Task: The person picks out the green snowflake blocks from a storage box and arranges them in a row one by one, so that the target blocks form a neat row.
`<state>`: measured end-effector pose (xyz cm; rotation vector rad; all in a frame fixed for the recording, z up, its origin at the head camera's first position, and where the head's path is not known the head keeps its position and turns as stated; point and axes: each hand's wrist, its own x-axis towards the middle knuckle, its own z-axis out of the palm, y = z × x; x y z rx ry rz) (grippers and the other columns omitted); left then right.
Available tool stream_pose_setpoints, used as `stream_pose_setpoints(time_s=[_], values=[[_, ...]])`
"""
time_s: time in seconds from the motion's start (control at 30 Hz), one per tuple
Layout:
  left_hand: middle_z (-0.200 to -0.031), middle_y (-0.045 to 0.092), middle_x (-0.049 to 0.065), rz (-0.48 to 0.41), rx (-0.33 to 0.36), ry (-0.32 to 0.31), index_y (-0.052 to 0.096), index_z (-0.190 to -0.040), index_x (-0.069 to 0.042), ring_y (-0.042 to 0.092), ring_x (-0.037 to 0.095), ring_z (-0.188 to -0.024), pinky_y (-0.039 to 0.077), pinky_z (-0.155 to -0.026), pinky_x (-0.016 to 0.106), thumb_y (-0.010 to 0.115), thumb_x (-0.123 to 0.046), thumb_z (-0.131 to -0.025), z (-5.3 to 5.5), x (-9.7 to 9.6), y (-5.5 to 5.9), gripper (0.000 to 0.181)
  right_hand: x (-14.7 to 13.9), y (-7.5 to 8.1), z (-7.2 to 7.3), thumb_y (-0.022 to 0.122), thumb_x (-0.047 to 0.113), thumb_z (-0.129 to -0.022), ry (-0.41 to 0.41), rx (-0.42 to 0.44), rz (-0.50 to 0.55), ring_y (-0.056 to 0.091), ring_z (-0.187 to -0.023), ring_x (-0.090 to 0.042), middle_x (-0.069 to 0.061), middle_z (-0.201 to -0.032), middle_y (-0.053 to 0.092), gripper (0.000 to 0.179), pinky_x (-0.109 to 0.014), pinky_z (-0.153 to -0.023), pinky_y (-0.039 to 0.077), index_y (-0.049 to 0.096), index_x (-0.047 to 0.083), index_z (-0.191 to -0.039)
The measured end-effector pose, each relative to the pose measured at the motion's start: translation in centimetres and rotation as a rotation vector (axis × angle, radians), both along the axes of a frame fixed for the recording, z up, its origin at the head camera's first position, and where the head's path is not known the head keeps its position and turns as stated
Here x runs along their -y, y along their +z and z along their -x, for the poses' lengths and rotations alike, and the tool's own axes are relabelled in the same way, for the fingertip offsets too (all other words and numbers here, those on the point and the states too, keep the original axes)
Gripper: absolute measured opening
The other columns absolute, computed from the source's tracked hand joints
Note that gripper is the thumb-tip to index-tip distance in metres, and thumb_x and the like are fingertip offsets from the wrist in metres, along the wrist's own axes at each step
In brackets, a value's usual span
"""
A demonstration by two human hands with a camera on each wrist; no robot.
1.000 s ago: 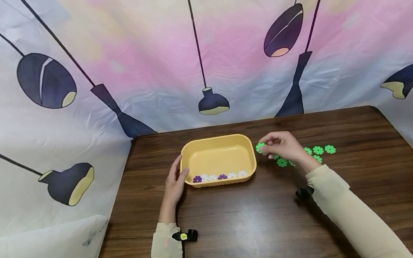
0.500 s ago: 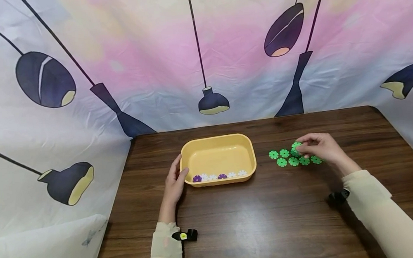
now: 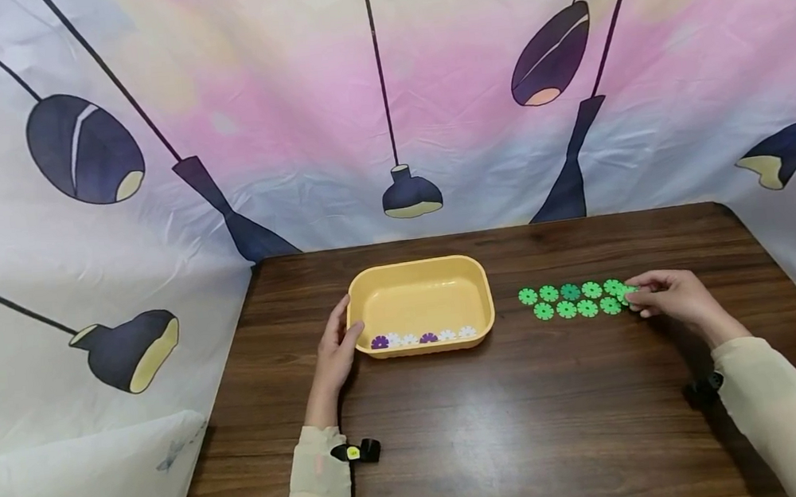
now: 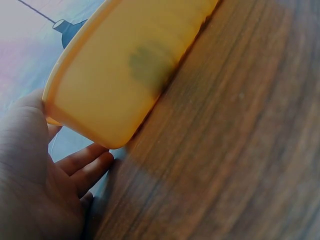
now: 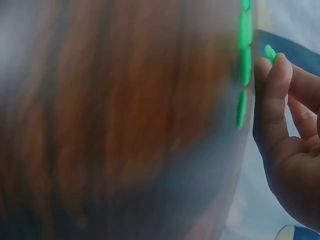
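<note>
A yellow plastic basin (image 3: 415,275) stands on the table, with purple and white flower-shaped discs (image 3: 428,338) along its near side. My left hand (image 3: 339,354) grips the basin's left end; in the left wrist view its thumb lies at the rim and the fingers reach behind the wall. At the right, my right hand (image 3: 680,303) pinches a green flower-shaped disc (image 5: 270,52) between thumb and fingertips. This disc is at the right end of two rows of green flower-shaped discs (image 3: 566,310) lying on the table. One disc (image 3: 571,292) in the back row is darker green.
The brown wooden table (image 3: 460,442) reaches back to a hanging cloth (image 3: 270,117) printed with lamps. Each wrist wears a small black camera on a strap, such as the left wrist camera (image 3: 369,450).
My right hand has moved right, from beside the basin along the green discs to their right end, with a green disc between its fingers throughout. The left hand stays on the basin.
</note>
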<state>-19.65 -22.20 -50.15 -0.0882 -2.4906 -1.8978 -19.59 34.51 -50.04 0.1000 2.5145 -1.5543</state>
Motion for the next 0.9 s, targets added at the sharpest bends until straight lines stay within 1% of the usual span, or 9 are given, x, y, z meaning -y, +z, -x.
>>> stream_pose_setpoints(time_s=[0.17, 0.27, 0.37, 0.47, 0.6, 0.7, 0.8, 0.9], values=[[-0.158, 0.047, 0.026, -0.002, -0.005, 0.001, 0.037, -0.164, -0.008, 0.047, 0.036, -0.143, 0.041, -0.099, 0.015, 0.059, -0.015, -0.109, 0.0, 0.0, 0.0, 0.06, -0.7, -0.7, -0.3, 0.068, 0.008, -0.104, -0.005, 0.029, -0.038, 0.07, -0.076, -0.011, -0.006, -0.091, 0.072, 0.047, -0.033, -0.069, 0.062, 0.054, -0.021, -0.138], [-0.157, 0.048, 0.026, 0.0, -0.004, 0.0, 0.038, -0.164, -0.007, 0.048, 0.036, -0.142, 0.041, -0.099, 0.015, 0.06, -0.015, -0.108, 0.0, 0.1, 0.1, 0.06, -0.7, -0.7, -0.4, 0.068, 0.008, -0.104, 0.0, 0.032, -0.062, 0.07, -0.075, -0.012, -0.007, -0.092, 0.073, 0.046, -0.033, -0.069, 0.062, 0.055, -0.021, -0.137], [-0.157, 0.048, 0.026, 0.0, -0.002, -0.001, 0.038, -0.164, -0.007, 0.049, 0.036, -0.141, 0.043, -0.097, 0.015, 0.06, -0.015, -0.108, -0.1, 0.1, 0.2, 0.06, -0.4, -0.5, -0.3, 0.068, 0.008, -0.103, -0.005, 0.023, -0.12, 0.07, -0.075, -0.015, -0.009, -0.092, 0.071, 0.044, -0.033, -0.068, 0.062, 0.057, -0.02, -0.135], [-0.157, 0.048, 0.026, -0.002, -0.008, -0.003, 0.038, -0.164, -0.007, 0.05, 0.036, -0.14, 0.044, -0.097, 0.015, 0.06, -0.014, -0.108, -0.1, 0.1, 0.3, 0.06, 0.0, -0.2, -0.2, 0.07, 0.01, -0.101, -0.022, 0.028, -0.188, 0.069, -0.074, -0.019, -0.011, -0.092, 0.068, 0.038, -0.035, -0.068, 0.061, 0.06, -0.015, -0.127], [-0.158, 0.049, 0.023, -0.005, -0.037, 0.005, 0.039, -0.164, -0.013, 0.05, 0.034, -0.14, 0.043, -0.098, 0.015, 0.061, -0.018, -0.108, 0.6, 0.7, -1.9, 0.06, 0.4, 0.5, -0.2, 0.07, 0.013, -0.1, -0.021, 0.051, -0.268, 0.07, -0.075, -0.02, -0.012, -0.091, 0.067, 0.026, -0.04, -0.07, 0.06, 0.062, -0.008, -0.111], [-0.159, 0.048, 0.021, -0.006, -0.035, 0.017, 0.039, -0.165, -0.016, 0.049, 0.033, -0.141, 0.041, -0.098, 0.014, 0.06, -0.019, -0.109, 1.3, 1.1, -3.4, 0.059, 0.6, 0.9, -0.2, 0.069, 0.015, -0.1, -0.008, 0.067, -0.308, 0.07, -0.075, -0.02, -0.012, -0.09, 0.068, 0.022, -0.043, -0.071, 0.06, 0.064, -0.005, -0.103], [-0.16, 0.046, 0.023, -0.002, -0.002, 0.02, 0.036, -0.166, -0.014, 0.047, 0.035, -0.143, 0.04, -0.1, 0.016, 0.058, -0.017, -0.11, 1.2, 0.9, -2.9, 0.06, 0.6, 1.0, -0.1, 0.069, 0.017, -0.1, -0.007, 0.091, -0.316, 0.071, -0.075, -0.02, -0.012, -0.091, 0.069, 0.022, -0.044, -0.071, 0.06, 0.065, -0.004, -0.099], [-0.159, 0.045, 0.025, 0.01, 0.011, 0.014, 0.035, -0.165, -0.009, 0.046, 0.036, -0.143, 0.041, -0.103, 0.02, 0.057, -0.016, -0.11, 0.6, 0.5, -1.3, 0.06, 0.6, 0.8, 0.0, 0.069, 0.018, -0.1, -0.018, 0.107, -0.302, 0.07, -0.074, -0.019, -0.011, -0.089, 0.07, 0.023, -0.041, -0.07, 0.06, 0.066, -0.005, -0.099]])
